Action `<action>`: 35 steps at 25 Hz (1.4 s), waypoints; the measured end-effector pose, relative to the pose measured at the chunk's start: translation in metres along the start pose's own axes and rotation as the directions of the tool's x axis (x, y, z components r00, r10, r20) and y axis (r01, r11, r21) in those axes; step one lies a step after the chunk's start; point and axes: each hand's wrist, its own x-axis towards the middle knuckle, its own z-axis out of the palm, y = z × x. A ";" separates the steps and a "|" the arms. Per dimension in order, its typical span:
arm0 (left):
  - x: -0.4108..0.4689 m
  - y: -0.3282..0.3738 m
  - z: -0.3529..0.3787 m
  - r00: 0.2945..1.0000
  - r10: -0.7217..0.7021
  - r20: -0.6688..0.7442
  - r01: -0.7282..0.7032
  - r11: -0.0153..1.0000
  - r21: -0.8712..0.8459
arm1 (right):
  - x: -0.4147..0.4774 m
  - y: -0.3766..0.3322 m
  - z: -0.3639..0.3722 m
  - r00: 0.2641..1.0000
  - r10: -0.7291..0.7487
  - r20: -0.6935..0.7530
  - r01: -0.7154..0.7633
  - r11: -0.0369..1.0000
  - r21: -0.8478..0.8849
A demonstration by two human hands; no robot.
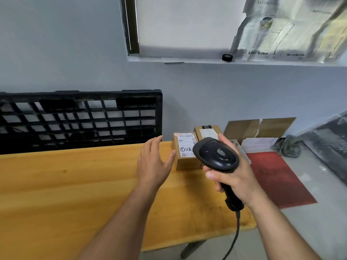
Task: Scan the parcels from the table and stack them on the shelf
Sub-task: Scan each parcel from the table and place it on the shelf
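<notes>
Right hand (pixel 238 177) is gripping the handle of a smooth black plastic scanner (pixel 216 154), fingers wrapped round it, oval head tilting over the far right end of the glossy orange-yellow wooden table (pixel 75 184), dark cable (pixel 235 237) hanging off the grip. Left hand (pixel 154 162) is hovering flat and released, fingers straight, holding nothing, thumb just beside a small boxy brown cardboard parcel (pixel 185 152) with a white label, sitting at the table's far right corner. A second cardboard parcel (pixel 206 132) is sitting just behind it, and a black gridded plastic pallet (pixel 80 119) is leaning against the grey wall, far left.
</notes>
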 end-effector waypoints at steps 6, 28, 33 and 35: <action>0.046 -0.009 0.049 0.986 -0.096 0.133 0.096 0.995 0.006 | 0.055 0.034 -0.022 0.994 0.105 0.012 -0.106 0.994 0.019; 0.030 -0.021 0.122 0.756 -0.391 0.525 0.609 0.714 -0.346 | 0.109 0.113 -0.040 0.926 0.279 0.253 -0.275 0.960 -0.053; 0.018 -0.011 0.097 0.791 -0.302 0.532 0.558 0.712 -0.425 | 0.099 0.100 -0.039 0.931 0.233 0.283 -0.243 0.970 0.001; 0.016 -0.013 0.079 0.806 -0.267 0.527 0.528 0.726 -0.439 | 0.092 0.089 -0.036 0.928 0.223 0.298 -0.240 0.971 0.022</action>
